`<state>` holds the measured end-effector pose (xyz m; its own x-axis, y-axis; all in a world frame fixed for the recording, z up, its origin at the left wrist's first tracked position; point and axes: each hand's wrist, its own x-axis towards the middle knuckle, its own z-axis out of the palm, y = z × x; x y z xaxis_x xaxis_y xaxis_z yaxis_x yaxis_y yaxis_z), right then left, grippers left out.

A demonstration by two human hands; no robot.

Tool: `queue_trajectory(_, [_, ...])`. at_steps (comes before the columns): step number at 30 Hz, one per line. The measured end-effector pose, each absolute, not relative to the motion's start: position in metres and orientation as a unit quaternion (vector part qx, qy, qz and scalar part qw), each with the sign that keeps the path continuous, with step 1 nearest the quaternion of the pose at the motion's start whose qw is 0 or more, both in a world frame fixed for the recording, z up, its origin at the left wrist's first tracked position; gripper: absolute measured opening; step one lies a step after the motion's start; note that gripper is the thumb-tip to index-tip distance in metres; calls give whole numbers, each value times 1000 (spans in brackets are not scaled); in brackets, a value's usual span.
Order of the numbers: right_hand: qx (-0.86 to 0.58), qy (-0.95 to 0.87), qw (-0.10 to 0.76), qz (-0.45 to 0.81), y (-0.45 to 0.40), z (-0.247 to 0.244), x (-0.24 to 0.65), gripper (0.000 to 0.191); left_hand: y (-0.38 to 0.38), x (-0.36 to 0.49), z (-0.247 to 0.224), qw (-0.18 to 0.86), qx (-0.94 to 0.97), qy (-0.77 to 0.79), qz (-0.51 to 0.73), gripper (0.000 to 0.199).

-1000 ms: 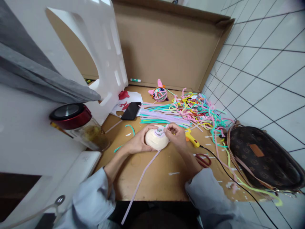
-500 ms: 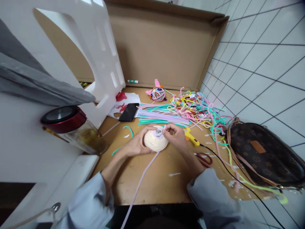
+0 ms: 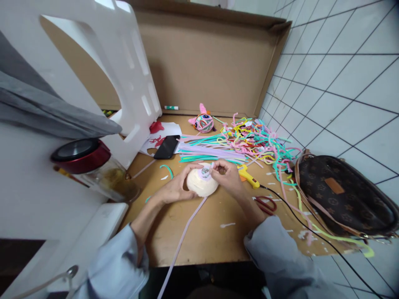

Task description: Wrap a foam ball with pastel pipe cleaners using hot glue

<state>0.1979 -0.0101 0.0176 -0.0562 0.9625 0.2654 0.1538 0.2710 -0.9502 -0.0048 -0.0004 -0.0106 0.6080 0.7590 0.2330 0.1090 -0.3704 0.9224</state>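
Near the middle of the table a cream-white foam ball (image 3: 202,185) rests in my left hand (image 3: 178,185), whose thumb and fingers wrap its left side. A ring of pale lilac sits on top, around a hole or shiny centre that I cannot make out. My right hand (image 3: 227,176) pinches the end of a lilac pipe cleaner against the ring's right edge. From beneath the ball a long lilac pipe cleaner (image 3: 181,245) runs toward me, over the table's front edge. Just right of my right hand lies a yellow glue gun (image 3: 249,176).
Behind the ball lie a row of straight pipe cleaners (image 3: 212,153), a black phone (image 3: 167,147) and a tangled pile of pipe cleaners (image 3: 255,137). A decorated pink ball (image 3: 204,123) stands farther back. Red-handled scissors (image 3: 264,205), a brown bag (image 3: 346,195) and a glass bottle (image 3: 116,178) flank my arms.
The whole view has shifted slightly. Both hands keep hold at the ball, and my right fingers have moved only a little along the lilac ring.
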Motion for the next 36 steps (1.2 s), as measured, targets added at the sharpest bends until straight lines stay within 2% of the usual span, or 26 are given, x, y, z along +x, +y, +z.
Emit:
queue_trajectory(8, [-449, -628, 505, 388, -9, 14, 198, 11, 2, -9, -15, 531, 716, 302, 339, 62])
queue_trajectory(20, [-425, -672, 496, 349, -10, 14, 198, 9, -3, 6, -16, 531, 662, 339, 407, 48])
queue_trajectory(36, [-421, -688, 492, 329, -11, 15, 198, 8, -3, 6, -15, 549, 647, 335, 411, 45])
